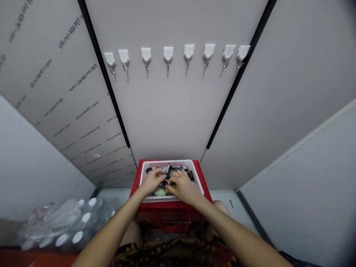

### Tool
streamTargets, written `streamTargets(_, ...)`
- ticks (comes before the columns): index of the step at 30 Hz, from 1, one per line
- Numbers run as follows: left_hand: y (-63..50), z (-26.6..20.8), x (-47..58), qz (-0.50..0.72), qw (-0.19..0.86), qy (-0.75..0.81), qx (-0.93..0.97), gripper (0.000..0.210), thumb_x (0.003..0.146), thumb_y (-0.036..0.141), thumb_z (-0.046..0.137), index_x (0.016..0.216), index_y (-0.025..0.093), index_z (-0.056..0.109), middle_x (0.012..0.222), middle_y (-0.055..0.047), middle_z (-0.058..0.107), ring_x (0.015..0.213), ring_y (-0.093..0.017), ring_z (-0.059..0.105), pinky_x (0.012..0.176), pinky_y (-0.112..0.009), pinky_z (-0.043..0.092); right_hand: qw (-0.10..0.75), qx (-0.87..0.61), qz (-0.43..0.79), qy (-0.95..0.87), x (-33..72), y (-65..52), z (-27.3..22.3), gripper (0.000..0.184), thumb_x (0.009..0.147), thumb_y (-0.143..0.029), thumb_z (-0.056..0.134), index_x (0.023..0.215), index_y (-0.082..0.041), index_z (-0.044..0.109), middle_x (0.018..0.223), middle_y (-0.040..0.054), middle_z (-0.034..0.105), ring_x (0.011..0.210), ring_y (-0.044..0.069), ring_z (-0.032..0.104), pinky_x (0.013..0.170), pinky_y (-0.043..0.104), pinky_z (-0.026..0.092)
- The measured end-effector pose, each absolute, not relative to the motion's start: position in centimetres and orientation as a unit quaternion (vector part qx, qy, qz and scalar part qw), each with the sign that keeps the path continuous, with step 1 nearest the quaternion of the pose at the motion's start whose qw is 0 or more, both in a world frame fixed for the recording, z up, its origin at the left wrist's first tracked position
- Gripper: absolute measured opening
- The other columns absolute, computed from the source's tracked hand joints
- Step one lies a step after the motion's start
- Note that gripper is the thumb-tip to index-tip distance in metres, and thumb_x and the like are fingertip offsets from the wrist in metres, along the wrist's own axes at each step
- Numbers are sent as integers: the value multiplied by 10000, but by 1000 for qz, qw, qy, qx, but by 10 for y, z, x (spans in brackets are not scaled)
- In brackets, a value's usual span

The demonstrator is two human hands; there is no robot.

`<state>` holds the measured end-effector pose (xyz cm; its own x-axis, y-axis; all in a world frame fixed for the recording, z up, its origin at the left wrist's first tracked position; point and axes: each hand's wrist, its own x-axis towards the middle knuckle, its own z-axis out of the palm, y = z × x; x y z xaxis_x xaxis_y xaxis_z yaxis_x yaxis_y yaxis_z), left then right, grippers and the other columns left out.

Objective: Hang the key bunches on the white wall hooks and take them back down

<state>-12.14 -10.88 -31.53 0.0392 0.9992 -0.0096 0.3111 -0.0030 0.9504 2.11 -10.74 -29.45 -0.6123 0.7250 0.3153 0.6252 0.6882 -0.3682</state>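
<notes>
A white plastic basket (199, 181) with slotted walls sits on a red box or stool (204, 189) before me. It holds a jumble of small items, mostly dark, among them a pale green ribbed piece (160, 191) near the front wall. My left hand (152, 181) reaches in from the left with its fingers pinched together. From the right comes my right hand (182, 186), fingers curled down over the items. Between the fingertips of both hands is a small dark thing with a thin loop (166, 183); its kind is too small to tell.
Along the wall behind the basket runs a row of white adhesive hooks (168, 55). Plastic-wrapped bottles with white caps (86, 217) stand on the floor at left. Panels close in on both sides, and black strips (228, 98) run down the back wall.
</notes>
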Motion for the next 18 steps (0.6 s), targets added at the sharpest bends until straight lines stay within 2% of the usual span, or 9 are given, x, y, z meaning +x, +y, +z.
streamTargets(3, -110, -314, -121, 407, 429, 560, 581, 152, 576, 236, 483, 682, 127, 485, 531, 32, 439, 509, -71, 399, 499, -183, 320, 247, -379, 140, -881, 29, -99, -295, 207, 687, -295, 426, 587, -173, 559, 619, 21, 539, 656, 121, 439, 623, 243, 295)
streamTargets(7, -109, -315, -122, 408, 423, 573, 572, 130, 575, 175, 447, 693, 133, 484, 523, 39, 429, 493, -66, 393, 480, -176, 309, 284, -479, 129, -821, 61, -84, -293, 185, 696, -242, 400, 698, -162, 567, 730, 42, 554, 730, 137, 446, 674, 250, 313)
streamTargets(13, -107, -316, -123, 429, 405, 568, 574, 152, 567, 110, 378, 680, 142, 474, 499, 53, 370, 471, -55, 353, 469, -166, 285, 206, -520, 88, -824, 80, -87, -298, 285, 619, -241, 483, 895, -185, 531, 1013, 59, 468, 920, 189, 364, 750, 297, 282)
streamTargets(15, -107, -316, -123, 424, 409, 566, 577, 151, 565, 115, 380, 680, 143, 475, 490, 57, 351, 459, -53, 334, 457, -164, 272, 190, -517, 83, -830, 76, -88, -298, 297, 606, -225, 498, 901, -201, 525, 1011, 49, 475, 934, 195, 346, 757, 307, 268)
streamTargets(18, -108, -315, -123, 419, 410, 571, 575, 152, 564, 122, 379, 678, 143, 477, 483, 59, 338, 452, -52, 322, 446, -163, 259, 177, -508, 86, -839, 73, -85, -295, 182, 613, -206, 495, 785, -219, 554, 886, 18, 543, 898, 189, 356, 745, 309, 249)
